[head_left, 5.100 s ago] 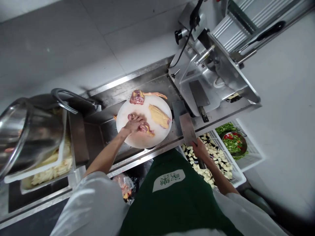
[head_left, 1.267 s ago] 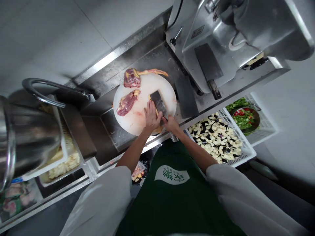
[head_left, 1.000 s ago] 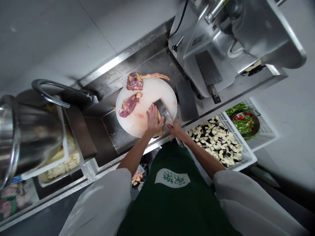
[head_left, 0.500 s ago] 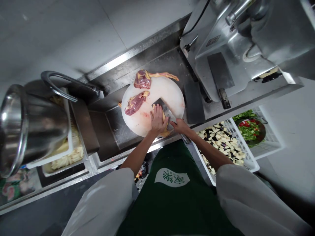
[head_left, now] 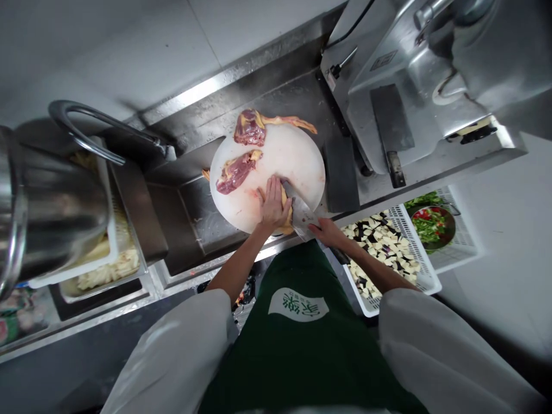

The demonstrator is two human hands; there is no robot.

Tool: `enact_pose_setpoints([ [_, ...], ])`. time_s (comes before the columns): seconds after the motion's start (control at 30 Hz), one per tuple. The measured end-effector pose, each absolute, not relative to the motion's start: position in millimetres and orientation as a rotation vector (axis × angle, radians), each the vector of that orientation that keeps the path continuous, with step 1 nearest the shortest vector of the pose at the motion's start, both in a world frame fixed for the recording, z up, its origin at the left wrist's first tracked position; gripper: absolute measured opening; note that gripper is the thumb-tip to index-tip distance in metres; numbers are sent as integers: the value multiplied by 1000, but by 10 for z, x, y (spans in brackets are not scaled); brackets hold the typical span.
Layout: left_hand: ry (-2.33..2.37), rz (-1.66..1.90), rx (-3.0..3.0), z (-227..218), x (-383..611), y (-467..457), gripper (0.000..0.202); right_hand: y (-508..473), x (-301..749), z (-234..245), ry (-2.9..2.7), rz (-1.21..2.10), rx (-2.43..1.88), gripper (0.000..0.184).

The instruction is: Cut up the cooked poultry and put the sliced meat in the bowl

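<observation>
My left hand (head_left: pixel 273 202) lies flat, fingers stretched, on a yellow-skinned piece of poultry (head_left: pixel 285 214) at the near edge of a round white cutting board (head_left: pixel 297 167). My right hand (head_left: pixel 328 232) grips the handle of a cleaver (head_left: pixel 301 210), whose blade lies flat against the meat just right of my left hand. Two more raw pieces lie on the board: a red one (head_left: pixel 235 171) to the left and another with a foot (head_left: pixel 259 125) at the far edge.
A meat slicer (head_left: pixel 414 86) with a second cleaver (head_left: pixel 388 129) on it stands to the right. A white crate of diced eggplant (head_left: pixel 383 247) and a bowl of chopped greens (head_left: pixel 431 223) sit lower right. A sink faucet (head_left: pixel 99 132), steel pot (head_left: pixel 43 201) and tray of pale strips (head_left: pixel 103 270) are left.
The cleaver blade has slid toward me through the meat under my left hand, and my right hand has drawn back off the board's edge. The view shifted slightly.
</observation>
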State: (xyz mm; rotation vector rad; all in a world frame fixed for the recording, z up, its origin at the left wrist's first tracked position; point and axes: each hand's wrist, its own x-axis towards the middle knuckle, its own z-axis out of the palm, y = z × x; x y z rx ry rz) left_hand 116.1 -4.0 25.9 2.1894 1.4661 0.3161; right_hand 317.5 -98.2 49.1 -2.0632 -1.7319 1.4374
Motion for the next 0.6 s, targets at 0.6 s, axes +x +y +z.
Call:
enact_pose_setpoints([
  [0.6, 1404, 326, 2224, 213, 934, -114, 73, -1124, 2630, 519, -1742, 1274, -2206, 36],
])
